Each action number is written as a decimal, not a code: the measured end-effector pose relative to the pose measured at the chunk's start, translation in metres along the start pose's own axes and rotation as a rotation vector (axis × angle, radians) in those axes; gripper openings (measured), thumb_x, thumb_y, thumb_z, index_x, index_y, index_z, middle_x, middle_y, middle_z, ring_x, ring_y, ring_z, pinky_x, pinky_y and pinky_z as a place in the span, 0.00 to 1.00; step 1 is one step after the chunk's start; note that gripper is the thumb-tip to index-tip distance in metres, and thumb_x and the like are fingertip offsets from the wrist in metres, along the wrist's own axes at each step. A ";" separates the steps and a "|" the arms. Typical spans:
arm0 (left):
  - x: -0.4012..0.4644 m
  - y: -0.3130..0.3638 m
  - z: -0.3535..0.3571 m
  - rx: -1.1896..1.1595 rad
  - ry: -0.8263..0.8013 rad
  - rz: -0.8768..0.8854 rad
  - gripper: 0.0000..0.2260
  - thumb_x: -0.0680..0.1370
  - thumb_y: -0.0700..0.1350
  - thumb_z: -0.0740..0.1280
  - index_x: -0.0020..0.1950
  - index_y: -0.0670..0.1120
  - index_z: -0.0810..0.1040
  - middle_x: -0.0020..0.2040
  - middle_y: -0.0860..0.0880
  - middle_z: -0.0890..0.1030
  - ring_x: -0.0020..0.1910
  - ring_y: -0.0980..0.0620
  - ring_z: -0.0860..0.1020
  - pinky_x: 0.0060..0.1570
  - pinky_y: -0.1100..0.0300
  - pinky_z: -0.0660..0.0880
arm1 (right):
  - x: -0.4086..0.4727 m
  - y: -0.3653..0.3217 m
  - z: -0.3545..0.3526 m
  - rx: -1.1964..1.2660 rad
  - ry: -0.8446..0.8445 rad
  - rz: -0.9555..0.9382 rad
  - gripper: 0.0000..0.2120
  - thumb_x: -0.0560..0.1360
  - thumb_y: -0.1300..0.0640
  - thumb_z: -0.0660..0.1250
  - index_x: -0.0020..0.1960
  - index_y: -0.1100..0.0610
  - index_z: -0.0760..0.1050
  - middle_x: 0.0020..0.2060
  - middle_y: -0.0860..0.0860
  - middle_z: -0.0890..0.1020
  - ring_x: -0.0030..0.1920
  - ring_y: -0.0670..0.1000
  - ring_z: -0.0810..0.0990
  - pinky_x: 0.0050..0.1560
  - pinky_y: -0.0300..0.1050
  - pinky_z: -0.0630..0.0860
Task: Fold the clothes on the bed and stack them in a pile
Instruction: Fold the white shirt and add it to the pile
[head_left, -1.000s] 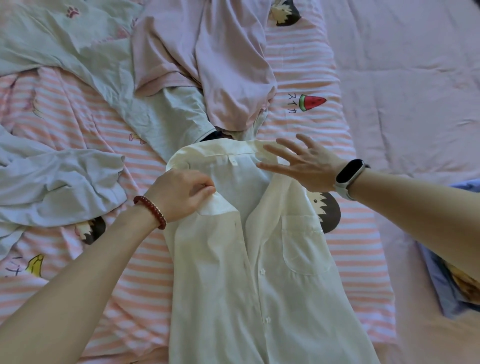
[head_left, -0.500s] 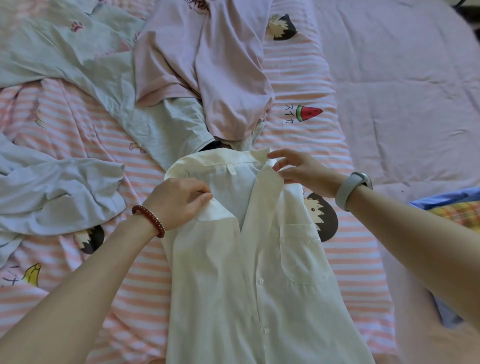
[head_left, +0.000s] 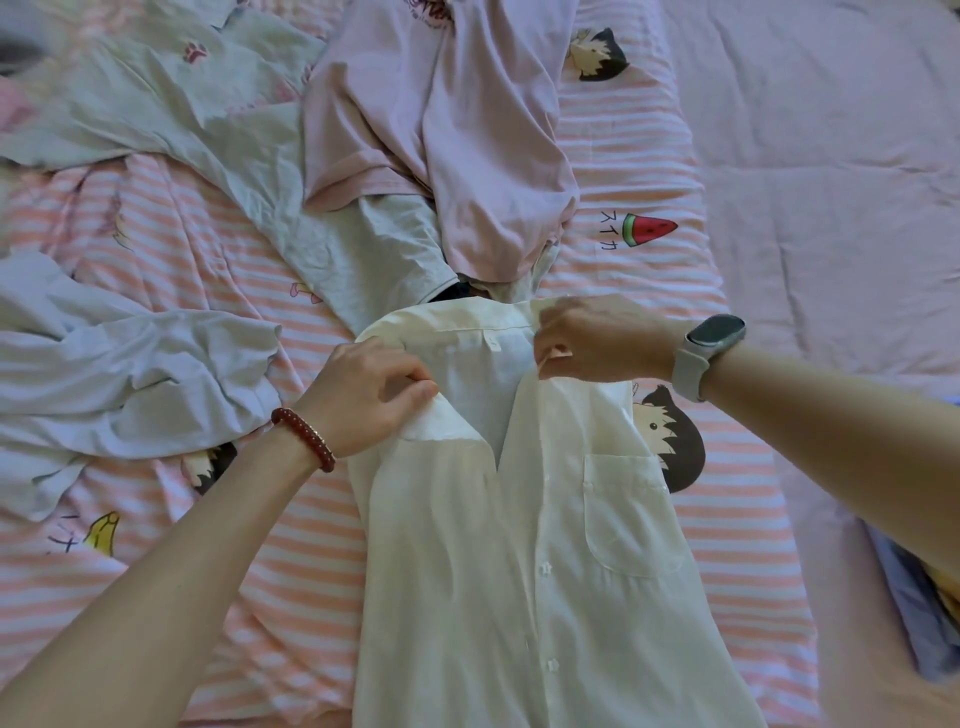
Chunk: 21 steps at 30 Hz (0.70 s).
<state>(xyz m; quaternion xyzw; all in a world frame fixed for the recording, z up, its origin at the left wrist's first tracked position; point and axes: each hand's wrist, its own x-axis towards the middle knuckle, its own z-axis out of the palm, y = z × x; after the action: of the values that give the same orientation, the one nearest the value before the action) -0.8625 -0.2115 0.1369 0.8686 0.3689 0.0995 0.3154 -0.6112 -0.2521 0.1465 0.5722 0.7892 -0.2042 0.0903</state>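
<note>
A white button-up shirt (head_left: 519, 545) lies front-up on the bed's striped sheet (head_left: 649, 171) — collar away from the person. The left hand (head_left: 363, 395) pinches its left collar flap; the right hand (head_left: 597, 338) pinches the right one. Beyond the collar lie a pink garment (head_left: 457, 130) and a pale green one (head_left: 208, 119).
</note>
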 end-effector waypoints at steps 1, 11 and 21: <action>0.000 0.001 -0.002 -0.011 0.000 -0.006 0.10 0.71 0.48 0.63 0.39 0.44 0.81 0.36 0.56 0.75 0.41 0.52 0.71 0.49 0.51 0.68 | 0.007 -0.003 -0.003 0.083 0.035 0.007 0.09 0.75 0.50 0.65 0.50 0.54 0.80 0.48 0.50 0.75 0.49 0.51 0.74 0.43 0.44 0.69; 0.005 0.013 -0.020 -0.200 -0.194 -0.093 0.06 0.71 0.51 0.65 0.34 0.59 0.75 0.34 0.58 0.78 0.38 0.63 0.74 0.39 0.72 0.67 | 0.072 -0.025 0.027 0.144 0.246 0.209 0.08 0.74 0.53 0.62 0.49 0.54 0.76 0.49 0.51 0.78 0.53 0.54 0.73 0.40 0.43 0.62; 0.020 0.009 0.054 0.191 -0.177 -0.404 0.14 0.77 0.55 0.60 0.56 0.51 0.78 0.57 0.51 0.78 0.57 0.51 0.75 0.60 0.50 0.67 | -0.061 -0.055 0.113 0.522 0.834 0.463 0.14 0.73 0.64 0.66 0.58 0.66 0.74 0.52 0.60 0.76 0.53 0.60 0.76 0.54 0.48 0.73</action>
<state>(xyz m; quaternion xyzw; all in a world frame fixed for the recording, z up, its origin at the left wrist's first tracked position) -0.8212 -0.2278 0.0996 0.8085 0.5137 -0.0774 0.2766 -0.6534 -0.3675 0.0797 0.7670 0.5343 -0.1237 -0.3330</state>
